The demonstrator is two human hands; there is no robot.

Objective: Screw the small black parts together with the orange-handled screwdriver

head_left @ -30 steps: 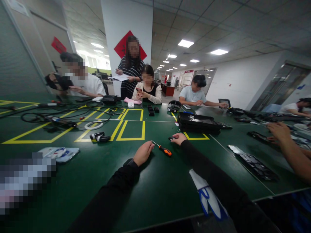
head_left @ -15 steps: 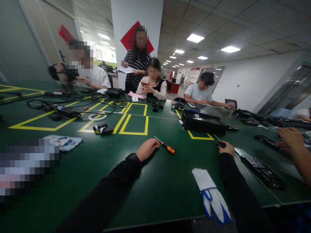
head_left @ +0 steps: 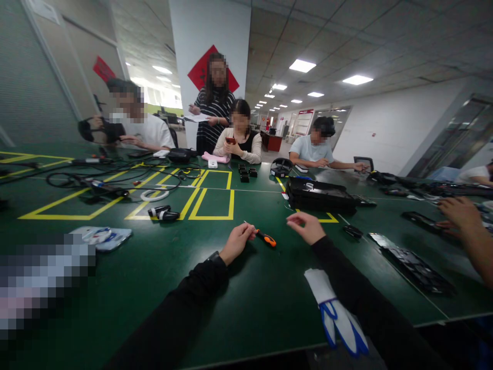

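Head view — screwdriver (head_left: 265,237) flat on green table (head_left: 239,298), long axis running left-right, thin shaft under left hand (head_left: 239,241) fingertips, grip loose, not closed round it. Right hand (head_left: 307,226) lifted, empty, fingers spread, orange handle just to its left. Folded glove (head_left: 338,316) nearer body; black tray (head_left: 321,195) beyond — path unobstructed.
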